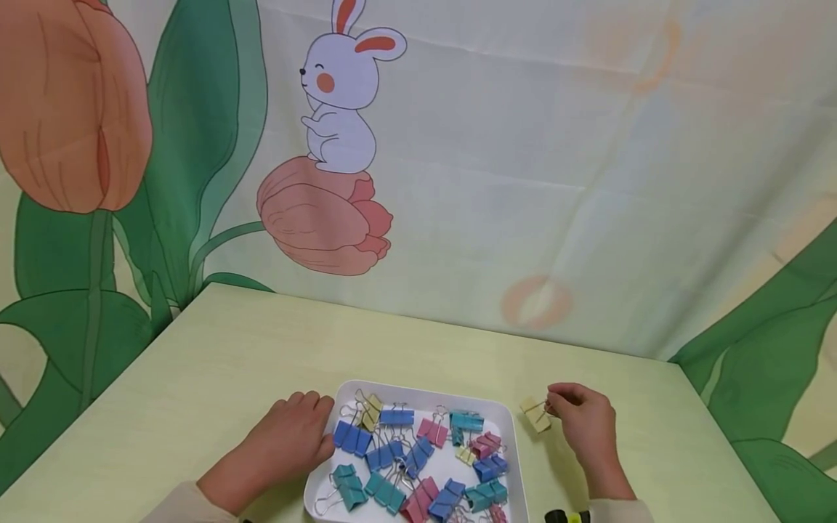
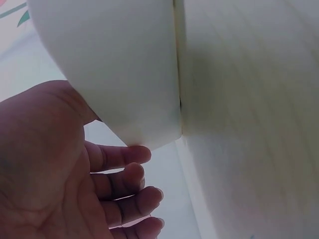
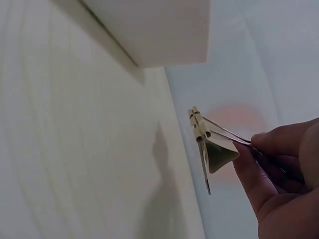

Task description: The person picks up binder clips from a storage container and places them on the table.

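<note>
Along the left side of a white tray (image 1: pixel 418 397), the left hand (image 1: pixel 292 437) holds the wall, its thumb over the rim and its fingers (image 2: pixel 139 153) loosely curled outside, one tip touching the lower edge. Inside the tray, blue clips (image 1: pixel 353 439), teal clips (image 1: pixel 386 494) and pink clips (image 1: pixel 421 500) lie jumbled with a few yellow ones, the colours mixed and many wire handles spread. Just to the right of the tray, and apart from it, the right hand (image 1: pixel 588 421) pinches a yellow binder clip (image 1: pixel 536 415) by a wire handle, raised above its own shadow. The work looks partway: this single clip is clear of the tray, while the others shown lie inside it, in no colour order.

The surface (image 1: pixel 248 349) is pale yellow with a faint grain. At its lower right, near the wrist, a black and yellow-green object (image 1: pixel 556 516) is cut off by the picture's edge; I cannot tell what it is. Behind hangs a printed cloth (image 1: pixel 471 181), slightly creased: an orange tulip (image 1: pixel 65 109) at left, then a white rabbit (image 1: pixel 340 131) sitting on a pink tulip (image 1: pixel 320 218), and green leaves (image 1: pixel 771 392) at far right.
</note>
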Demonstrator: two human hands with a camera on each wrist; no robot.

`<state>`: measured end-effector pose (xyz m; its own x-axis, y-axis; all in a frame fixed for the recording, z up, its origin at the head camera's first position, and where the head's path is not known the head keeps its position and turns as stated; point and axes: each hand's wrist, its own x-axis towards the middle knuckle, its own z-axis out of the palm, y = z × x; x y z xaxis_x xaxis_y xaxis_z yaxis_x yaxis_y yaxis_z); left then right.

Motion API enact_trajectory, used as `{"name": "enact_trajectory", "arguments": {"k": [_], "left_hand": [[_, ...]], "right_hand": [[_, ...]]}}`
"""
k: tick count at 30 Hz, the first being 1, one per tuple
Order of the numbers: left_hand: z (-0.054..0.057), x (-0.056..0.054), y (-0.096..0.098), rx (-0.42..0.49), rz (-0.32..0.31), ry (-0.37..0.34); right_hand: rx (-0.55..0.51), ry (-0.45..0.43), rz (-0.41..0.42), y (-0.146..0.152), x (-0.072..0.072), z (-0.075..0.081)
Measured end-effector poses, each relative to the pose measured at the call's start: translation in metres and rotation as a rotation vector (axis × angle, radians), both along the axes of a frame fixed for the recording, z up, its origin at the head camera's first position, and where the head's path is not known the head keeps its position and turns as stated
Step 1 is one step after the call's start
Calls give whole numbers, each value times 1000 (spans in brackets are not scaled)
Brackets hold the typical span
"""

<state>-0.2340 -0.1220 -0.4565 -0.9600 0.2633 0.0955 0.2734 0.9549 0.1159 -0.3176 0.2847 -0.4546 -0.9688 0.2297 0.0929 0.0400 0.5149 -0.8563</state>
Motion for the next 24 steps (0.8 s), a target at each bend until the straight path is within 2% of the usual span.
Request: {"name": "enact_trajectory", "arguments": {"k": [4,10,24], "left_hand": [[0,0,0,3,-3,3],[2,1,0,13,-5,-4],[1,0,-1,29,-13,-19]], "right_hand": [[12,-19,22,1,-1,-6],[-27,-21,54,0,-2,-13],[-54,-58,65,-7,-4,-20]]}}
